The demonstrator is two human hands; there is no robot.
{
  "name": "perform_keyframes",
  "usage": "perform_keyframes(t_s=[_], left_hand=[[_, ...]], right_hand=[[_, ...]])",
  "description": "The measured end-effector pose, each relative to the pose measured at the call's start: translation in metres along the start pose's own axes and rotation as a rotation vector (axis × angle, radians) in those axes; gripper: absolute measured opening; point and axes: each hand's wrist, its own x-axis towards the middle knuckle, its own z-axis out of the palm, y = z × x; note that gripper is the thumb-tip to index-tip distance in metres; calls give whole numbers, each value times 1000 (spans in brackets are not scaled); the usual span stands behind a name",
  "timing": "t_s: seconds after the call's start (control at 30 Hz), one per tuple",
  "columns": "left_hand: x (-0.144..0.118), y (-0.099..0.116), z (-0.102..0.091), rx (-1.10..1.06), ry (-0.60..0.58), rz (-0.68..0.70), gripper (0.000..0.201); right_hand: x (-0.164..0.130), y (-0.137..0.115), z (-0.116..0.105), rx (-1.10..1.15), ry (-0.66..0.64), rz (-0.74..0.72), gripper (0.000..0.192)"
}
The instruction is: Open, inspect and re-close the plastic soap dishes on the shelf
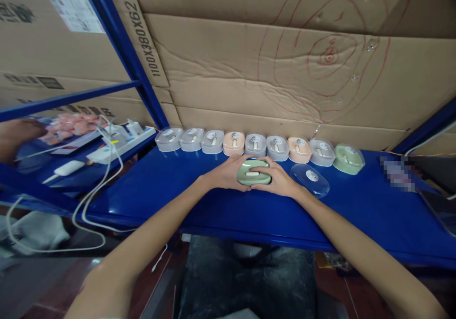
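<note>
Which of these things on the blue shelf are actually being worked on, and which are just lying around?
In hand:
green case, held between left hand and right hand
clear lid lying beside it
row of cases along the back

Lying about:
power strip
white cables
cardboard boxes

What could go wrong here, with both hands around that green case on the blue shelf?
1. The clear lid lies loose beside the right hand; a wrist sweep might knock it toward the blue shelf's front edge.
2. The green case is held between the right hand and the left hand, just in front of the row of cases; pushing forward could bump that row out of line.
3. The white cables hang loose at the left and might snag an elbow.
</note>
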Motion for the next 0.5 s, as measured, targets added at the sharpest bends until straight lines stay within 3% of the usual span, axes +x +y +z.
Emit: perform_keyframes(t_s=[0.3,0.5], left_hand=[[-2,-2,2,-4,35,-34,107],[-2,1,3,-10,52,-23,104]], right_hand=[[0,8,0,48,33,-18,47],[2,12,-1,98,49,22,42]])
